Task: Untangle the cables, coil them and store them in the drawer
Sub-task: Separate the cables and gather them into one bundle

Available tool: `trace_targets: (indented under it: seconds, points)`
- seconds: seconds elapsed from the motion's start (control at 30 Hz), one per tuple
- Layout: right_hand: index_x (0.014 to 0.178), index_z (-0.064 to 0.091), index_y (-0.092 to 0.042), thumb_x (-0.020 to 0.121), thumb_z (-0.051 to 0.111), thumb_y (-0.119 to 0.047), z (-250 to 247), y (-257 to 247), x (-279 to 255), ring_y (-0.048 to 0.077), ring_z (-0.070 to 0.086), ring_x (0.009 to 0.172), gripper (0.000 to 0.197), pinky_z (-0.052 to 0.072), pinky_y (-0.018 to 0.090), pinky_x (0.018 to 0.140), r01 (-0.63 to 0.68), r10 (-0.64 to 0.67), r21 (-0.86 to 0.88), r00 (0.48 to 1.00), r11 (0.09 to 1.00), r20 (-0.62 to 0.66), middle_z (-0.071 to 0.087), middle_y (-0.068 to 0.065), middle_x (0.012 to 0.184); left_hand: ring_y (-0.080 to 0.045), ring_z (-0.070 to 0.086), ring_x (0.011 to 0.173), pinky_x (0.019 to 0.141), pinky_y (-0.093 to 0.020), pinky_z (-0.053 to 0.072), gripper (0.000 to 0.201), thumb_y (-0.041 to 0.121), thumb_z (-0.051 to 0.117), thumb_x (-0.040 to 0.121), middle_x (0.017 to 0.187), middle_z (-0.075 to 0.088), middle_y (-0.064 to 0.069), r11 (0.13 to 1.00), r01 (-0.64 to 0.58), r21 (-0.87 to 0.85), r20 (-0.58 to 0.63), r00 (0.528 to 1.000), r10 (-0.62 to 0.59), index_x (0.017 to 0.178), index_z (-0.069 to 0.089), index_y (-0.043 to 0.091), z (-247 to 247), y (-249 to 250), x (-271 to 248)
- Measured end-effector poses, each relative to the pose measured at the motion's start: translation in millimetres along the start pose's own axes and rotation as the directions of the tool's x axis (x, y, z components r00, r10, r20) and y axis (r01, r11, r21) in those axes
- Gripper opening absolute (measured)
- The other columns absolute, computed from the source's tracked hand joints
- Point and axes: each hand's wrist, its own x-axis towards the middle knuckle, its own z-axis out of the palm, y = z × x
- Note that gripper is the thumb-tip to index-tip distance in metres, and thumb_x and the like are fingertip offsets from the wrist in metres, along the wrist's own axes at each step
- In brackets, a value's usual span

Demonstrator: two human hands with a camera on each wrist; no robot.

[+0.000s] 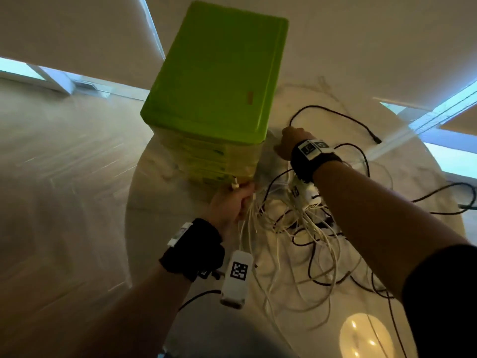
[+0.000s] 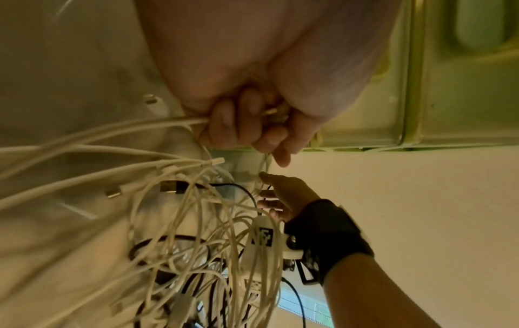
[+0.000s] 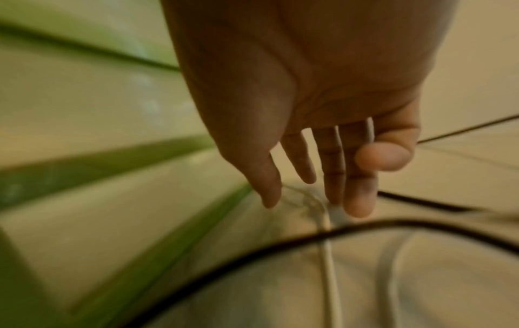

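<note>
A tangle of white and black cables (image 1: 307,228) lies on the round white table (image 1: 423,182), in front of and to the right of a green-topped drawer unit (image 1: 216,73). My left hand (image 1: 232,202) grips a bunch of white cables (image 2: 112,131) at the unit's bottom front corner, fingers (image 2: 224,119) curled round them. My right hand (image 1: 286,143) reaches down beside the unit's right side. In the right wrist view the right hand (image 3: 365,177) pinches one thin white cable (image 3: 331,266) between thumb and fingers. A black cable (image 3: 252,250) crosses below it. All drawers look shut.
A loose black cable (image 1: 340,116) loops over the far right of the table, its plug near the edge. More black cable hangs off the right side (image 1: 449,197). Wooden floor (image 1: 64,177) lies beyond the table's left edge. A lamp reflection (image 1: 366,334) glows at the near edge.
</note>
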Motion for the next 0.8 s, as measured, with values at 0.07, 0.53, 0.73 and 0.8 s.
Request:
trace_targets:
  seconds: [0.07, 0.53, 0.73, 0.8]
  points:
    - [0.121, 0.051, -0.007, 0.092, 0.057, -0.026, 9, 3, 8, 0.037, 0.058, 0.098, 0.035, 0.042, 0.037, 0.07, -0.004, 0.004, 0.01, 1.0, 1.0, -0.01, 0.055, 0.018, 0.114, -0.007, 0.026, 0.043, 0.043, -0.022, 0.022, 0.019, 0.021, 0.056, 0.094, 0.051, 0.031, 0.007, 0.998, -0.015, 0.065, 0.012, 1.0, 0.014, 0.075, 0.056, 0.02, -3, -4, 1]
    - [0.078, 0.066, -0.015, 0.084, 0.071, -0.015, -20, 36, -107, 0.006, 0.06, 0.066, 0.008, 0.041, 0.018, 0.058, 0.157, -0.256, 0.657, 0.965, 0.738, 0.058, 0.067, 0.001, 0.076, -0.002, 0.027, 0.041, 0.041, -0.017, 0.021, 0.015, 0.006, 0.052, 0.092, 0.053, 0.034, 0.011, 0.988, -0.08, -0.134, 0.077, 0.993, 0.091, 0.092, 0.055, 0.02, 8, 2, -18]
    - [0.086, 0.068, -0.005, 0.083, 0.071, -0.013, -12, 25, -171, 0.005, 0.057, 0.067, 0.009, 0.045, 0.017, 0.065, 0.328, -0.359, 0.711, 0.926, 0.621, -0.114, 0.066, 0.003, 0.075, 0.004, 0.047, 0.048, 0.044, -0.012, 0.036, 0.031, 0.011, 0.065, 0.088, 0.072, 0.052, 0.008, 0.946, -0.321, -0.057, 0.067, 0.944, 0.324, 0.116, 0.056, 0.019, 30, 8, -55]
    - [0.09, 0.068, -0.007, 0.087, 0.067, -0.01, -8, 20, -189, 0.003, 0.06, 0.066, 0.005, 0.045, 0.014, 0.06, 0.357, -0.418, 0.725, 0.902, 0.589, -0.105, 0.068, 0.002, 0.077, 0.003, 0.052, 0.051, 0.045, -0.013, 0.04, 0.019, 0.015, 0.06, 0.091, 0.07, 0.057, 0.01, 0.928, -0.358, -0.104, 0.099, 0.925, 0.368, 0.109, 0.059, 0.02, 39, 14, -68]
